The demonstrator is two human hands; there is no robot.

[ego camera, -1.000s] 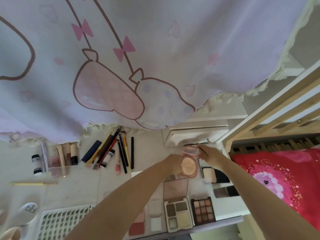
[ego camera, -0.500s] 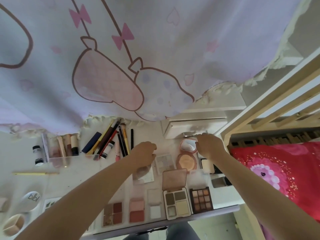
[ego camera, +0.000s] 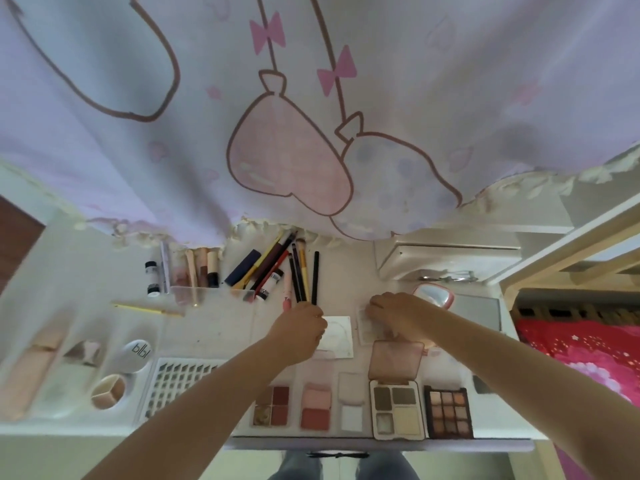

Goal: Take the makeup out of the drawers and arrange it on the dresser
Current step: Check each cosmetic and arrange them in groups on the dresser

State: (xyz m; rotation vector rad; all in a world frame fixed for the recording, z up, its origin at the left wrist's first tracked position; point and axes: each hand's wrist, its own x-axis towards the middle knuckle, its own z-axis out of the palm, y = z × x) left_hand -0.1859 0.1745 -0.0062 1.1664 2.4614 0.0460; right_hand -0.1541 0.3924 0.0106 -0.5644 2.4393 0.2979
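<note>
The white dresser top (ego camera: 221,327) is covered with makeup. My left hand (ego camera: 300,332) is curled at the left edge of a white square case (ego camera: 339,336) lying flat in the middle. My right hand (ego camera: 394,313) rests on a pale translucent eyeshadow palette (ego camera: 363,329) just to the right, fingertips at its far left corner. An open pink compact (ego camera: 434,294) lies behind my right wrist. A rose-lidded quad palette (ego camera: 396,408) stands open below my right forearm.
Brushes and pencils (ego camera: 277,268) and a clear organizer of tubes (ego camera: 194,271) lie at the back. Several open palettes (ego camera: 315,407) line the front edge, with a large white palette (ego camera: 180,382) at left. A white drawer unit (ego camera: 446,258) stands back right. Red bedding (ego camera: 588,348) is at right.
My right hand left the pink compact and moved left onto the pale palette. My left hand stayed at the white square case. The view has shifted left.
</note>
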